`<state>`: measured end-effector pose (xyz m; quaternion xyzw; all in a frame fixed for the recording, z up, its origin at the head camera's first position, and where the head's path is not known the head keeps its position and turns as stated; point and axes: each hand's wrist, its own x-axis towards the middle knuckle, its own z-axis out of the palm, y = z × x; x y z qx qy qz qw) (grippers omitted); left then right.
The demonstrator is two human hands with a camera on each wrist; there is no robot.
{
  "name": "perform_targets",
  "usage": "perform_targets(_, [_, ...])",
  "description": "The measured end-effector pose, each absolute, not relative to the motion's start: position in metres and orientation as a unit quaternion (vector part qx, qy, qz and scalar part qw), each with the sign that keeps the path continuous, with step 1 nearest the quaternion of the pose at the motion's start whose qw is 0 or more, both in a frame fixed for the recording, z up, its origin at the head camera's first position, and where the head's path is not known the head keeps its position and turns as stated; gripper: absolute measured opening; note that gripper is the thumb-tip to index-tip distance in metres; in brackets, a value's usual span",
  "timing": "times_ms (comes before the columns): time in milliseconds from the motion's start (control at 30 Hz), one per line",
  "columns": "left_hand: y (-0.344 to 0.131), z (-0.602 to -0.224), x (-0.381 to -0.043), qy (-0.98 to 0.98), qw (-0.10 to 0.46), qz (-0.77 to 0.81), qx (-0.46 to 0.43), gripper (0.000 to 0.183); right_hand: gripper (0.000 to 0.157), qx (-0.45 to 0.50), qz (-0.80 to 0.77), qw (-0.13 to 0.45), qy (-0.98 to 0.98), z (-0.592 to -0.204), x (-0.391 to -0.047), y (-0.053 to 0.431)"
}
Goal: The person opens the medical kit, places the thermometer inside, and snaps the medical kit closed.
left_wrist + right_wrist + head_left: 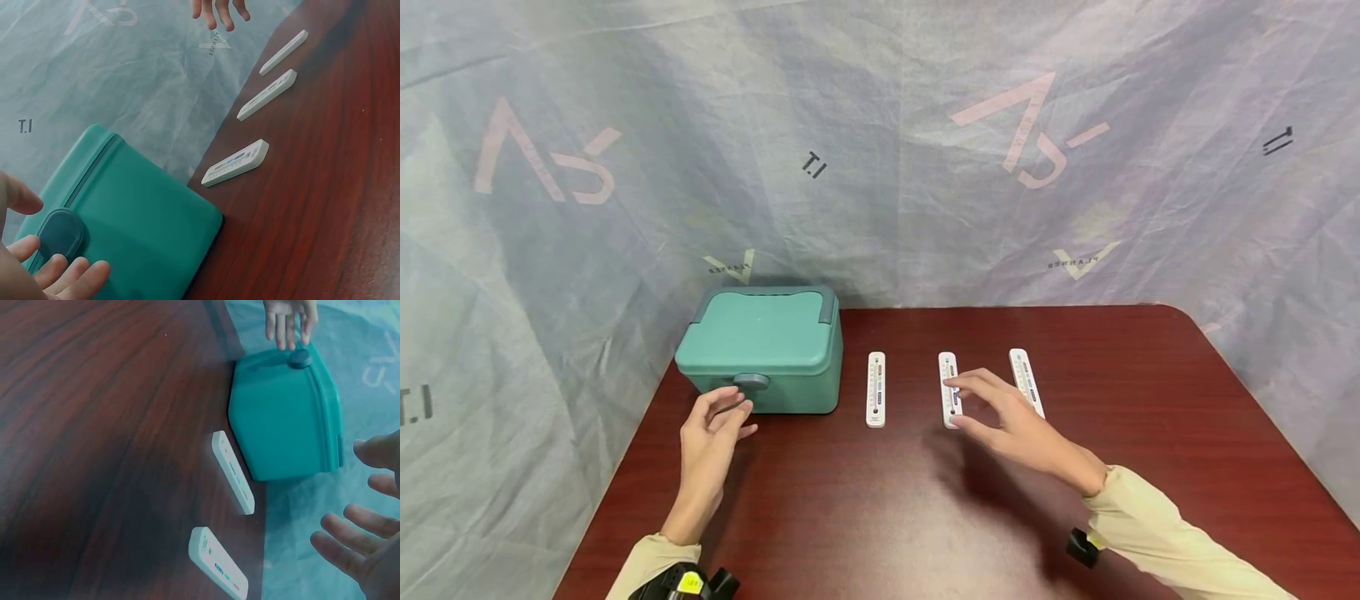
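The bare left hand point(711, 429) points forward, its slightly bent fingers point(86, 281) parted from the thumb point(22, 197); behind it runs a pale cream cloth sleeve point(651, 554). Well apart to its right, the bare right hand point(1015, 423) slants forward and leftward, loosely curved fingers point(350, 544) spread from its thumb point(379, 451), the matching sleeve point(1172, 533) running back and rightward behind the wrist point(1086, 475).

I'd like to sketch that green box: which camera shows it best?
The head view: the green box shows its whole lid and most of its front, partly behind the left hand. The left wrist view cuts it off at the bottom; the right wrist view shows mainly one side.
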<state>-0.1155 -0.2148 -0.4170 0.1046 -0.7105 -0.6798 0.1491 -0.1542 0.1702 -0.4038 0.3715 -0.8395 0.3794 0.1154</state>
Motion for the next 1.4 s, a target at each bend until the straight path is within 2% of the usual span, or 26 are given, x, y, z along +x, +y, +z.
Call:
perform_targets(400, [-0.219, -0.415, -0.122, -0.715, 0.141, -0.673, 0.131, 0.035, 0.040, 0.395, 0.399, 0.126, -0.818, -0.404, -0.175, 0.148])
perform_targets(700, [-0.220, -0.414, -0.124, -0.704, 0.145, -0.679, 0.149, 0.034, 0.037, 0.390, 0.423, 0.092, -0.813, -0.399, -0.186, 0.130])
perform_targets(967, [-0.219, -0.413, -0.126, -0.697, 0.151, -0.682, 0.162, 0.033, 0.036, 0.390, 0.413, 0.097, -0.818, -0.398, -0.190, 0.113])
perform_targets(1200, [-0.219, -0.415, -0.130, -0.678, 0.150, -0.702, 0.161, 0.035, 0.035, 0.377, 0.442, 0.062, -0.811, -0.398, -0.196, 0.099])
perform_targets(1400, [-0.216, -0.418, -0.135, -0.664, 0.158, -0.715, 0.154, 0.036, 0.034, 0.382, 0.443, 0.063, -0.809, -0.394, -0.207, 0.088])
